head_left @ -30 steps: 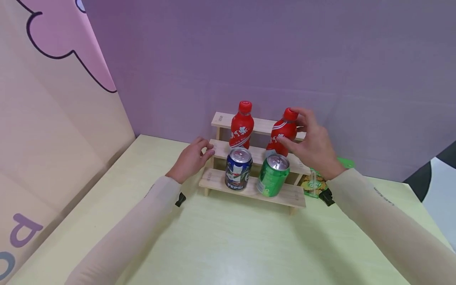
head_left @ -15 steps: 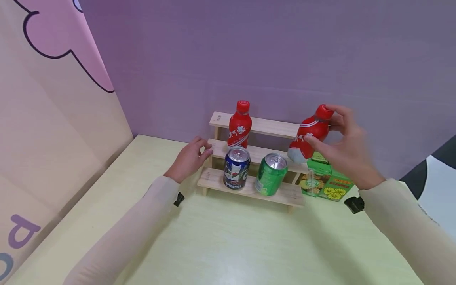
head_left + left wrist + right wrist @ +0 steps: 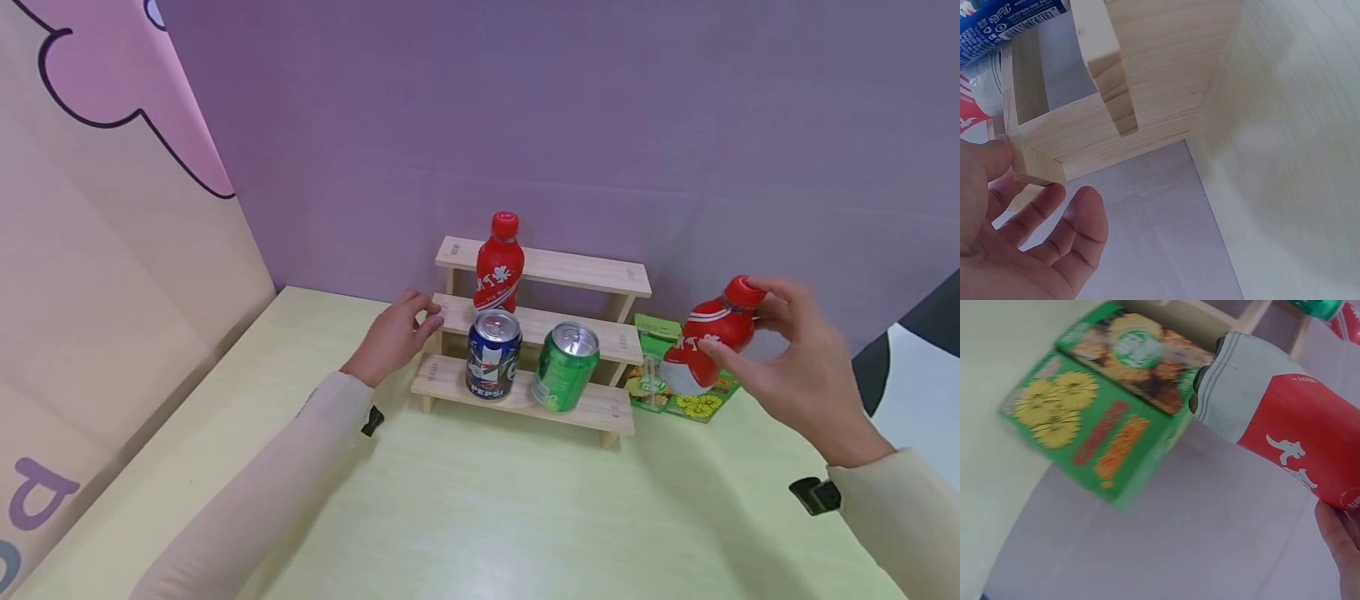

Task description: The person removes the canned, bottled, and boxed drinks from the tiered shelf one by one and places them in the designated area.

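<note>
My right hand [image 3: 810, 375] grips a red plastic drink bottle [image 3: 716, 333] by its upper part. The bottle leans, its white base pointing down and left, to the right of a three-tier wooden display shelf [image 3: 622, 342]. In the right wrist view the bottle's white base [image 3: 1241, 387] is close to the camera. My left hand [image 3: 390, 337] holds the left end of the middle tier; the left wrist view has the thumb and fingers around the board end [image 3: 1041, 172]. Another red bottle [image 3: 499, 267] stands on the middle tier.
A blue Pepsi can [image 3: 492, 358] and a green can [image 3: 566, 371] stand on the lowest tier. Green food boxes [image 3: 1085, 419] with yellow flower-like pictures sit just right of the shelf. A purple wall [image 3: 562, 108] rises behind the pale table [image 3: 465, 508].
My right hand has lifted the right-hand red bottle off the middle tier and carried it right and then lower, beside the shelf. My left hand stays at the shelf's end.
</note>
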`<control>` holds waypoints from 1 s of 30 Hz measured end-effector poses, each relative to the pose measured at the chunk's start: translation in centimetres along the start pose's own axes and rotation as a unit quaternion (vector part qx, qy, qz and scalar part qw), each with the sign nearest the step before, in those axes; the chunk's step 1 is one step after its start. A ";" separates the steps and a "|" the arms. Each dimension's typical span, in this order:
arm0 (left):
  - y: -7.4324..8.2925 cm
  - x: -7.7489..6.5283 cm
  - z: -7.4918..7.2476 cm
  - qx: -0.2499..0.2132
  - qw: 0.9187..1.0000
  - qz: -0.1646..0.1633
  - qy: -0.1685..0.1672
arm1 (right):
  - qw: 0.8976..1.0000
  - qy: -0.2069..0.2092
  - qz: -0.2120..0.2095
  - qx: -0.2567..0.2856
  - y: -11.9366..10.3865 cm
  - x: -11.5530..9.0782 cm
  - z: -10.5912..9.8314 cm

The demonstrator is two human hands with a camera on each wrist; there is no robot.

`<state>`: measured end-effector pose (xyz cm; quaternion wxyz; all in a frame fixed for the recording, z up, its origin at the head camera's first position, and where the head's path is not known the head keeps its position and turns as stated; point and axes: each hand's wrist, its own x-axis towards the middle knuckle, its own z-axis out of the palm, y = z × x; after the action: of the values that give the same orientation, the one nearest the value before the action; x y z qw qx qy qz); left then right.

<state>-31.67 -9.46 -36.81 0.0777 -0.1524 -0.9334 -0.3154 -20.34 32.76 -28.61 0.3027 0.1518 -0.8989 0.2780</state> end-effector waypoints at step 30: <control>-0.1 0.0 0.3 0.003 1.000 -0.002 0.005 | 0.996 -0.024 0.086 -0.029 8.0 -7.9 2.2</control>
<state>-31.73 -9.38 -37.07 0.0817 -0.1484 -0.9343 -0.3138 -18.80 38.67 -38.25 0.2606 0.0715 -0.9232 0.2731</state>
